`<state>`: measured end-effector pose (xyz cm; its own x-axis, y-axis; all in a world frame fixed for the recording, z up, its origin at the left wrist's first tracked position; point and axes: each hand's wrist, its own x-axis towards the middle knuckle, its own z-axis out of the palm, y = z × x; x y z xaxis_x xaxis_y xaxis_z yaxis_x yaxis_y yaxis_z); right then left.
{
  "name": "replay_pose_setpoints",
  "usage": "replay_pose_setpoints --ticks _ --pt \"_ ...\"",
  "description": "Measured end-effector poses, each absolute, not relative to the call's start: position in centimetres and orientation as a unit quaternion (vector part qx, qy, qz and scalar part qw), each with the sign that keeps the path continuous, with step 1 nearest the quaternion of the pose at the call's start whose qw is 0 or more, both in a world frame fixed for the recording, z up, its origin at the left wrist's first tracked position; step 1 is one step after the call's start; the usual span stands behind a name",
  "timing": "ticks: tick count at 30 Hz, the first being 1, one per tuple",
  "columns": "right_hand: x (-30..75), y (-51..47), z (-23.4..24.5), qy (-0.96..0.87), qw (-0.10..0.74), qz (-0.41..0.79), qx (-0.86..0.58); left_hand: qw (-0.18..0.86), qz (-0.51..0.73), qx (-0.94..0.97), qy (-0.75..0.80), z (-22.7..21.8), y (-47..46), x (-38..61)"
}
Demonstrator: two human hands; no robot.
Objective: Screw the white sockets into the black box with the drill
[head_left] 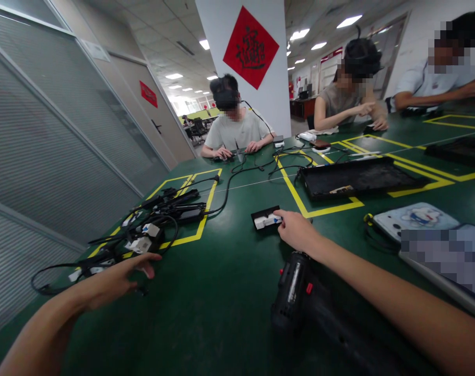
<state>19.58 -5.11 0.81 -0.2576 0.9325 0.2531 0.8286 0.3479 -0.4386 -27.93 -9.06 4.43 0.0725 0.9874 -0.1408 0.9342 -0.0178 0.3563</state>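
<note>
You seem to be handling the white piece [264,221] in the small black tray [265,212] on the bench [206,308]; your right hand [296,230] touches its right end, pinching or not I cannot tell, your left hand [122,277] spread loosely, and the next move calls for light fingertip control; its long axis runs left to right, blue-marked end rightmost

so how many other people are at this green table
3: one person straight across, a second person to the right, a third person near the right edge.
</note>
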Motion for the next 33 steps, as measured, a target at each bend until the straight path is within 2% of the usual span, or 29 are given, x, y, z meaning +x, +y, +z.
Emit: replay_pose_setpoints --ticks 1,3,7,11,15,21,27,33 --pt "19.5 -5.1 0.9 -0.789 0.23 0.1 -0.561 0.199 0.056 0.721 0.661 4.7 -8.8 -27.0" --pt "19.3 -5.0 1.1 -0.797 0.203 0.076 -0.564 0.173 0.066 0.749 0.636 5.2 -8.1 -23.8" --pt "18.4 -4.6 1.9 -0.8 0.162 -0.017 -0.578 0.095 0.142 0.818 0.549 5.2 -6.9 -14.0" --pt "18.0 -4.2 2.0 -0.798 0.198 -0.074 -0.564 0.035 0.192 0.874 0.445 4.0 -4.6 -5.2" --pt "18.7 -4.0 1.1 -0.795 0.264 -0.039 -0.545 0.111 0.218 0.895 0.374 2.8 -1.0 -1.2" --pt "19.4 -3.7 1.2 -0.784 0.327 0.007 -0.528 0.183 0.231 0.882 0.367 1.8 1.7 -0.9" --pt "19.1 -3.9 1.9 -0.753 0.417 0.058 -0.506 0.134 0.192 0.841 0.488 3.3 0.4 -2.7" --pt "19.1 -3.3 1.0 -0.787 0.347 0.083 -0.503 0.062 0.127 0.785 0.603 7.6 -5.2 -11.0"
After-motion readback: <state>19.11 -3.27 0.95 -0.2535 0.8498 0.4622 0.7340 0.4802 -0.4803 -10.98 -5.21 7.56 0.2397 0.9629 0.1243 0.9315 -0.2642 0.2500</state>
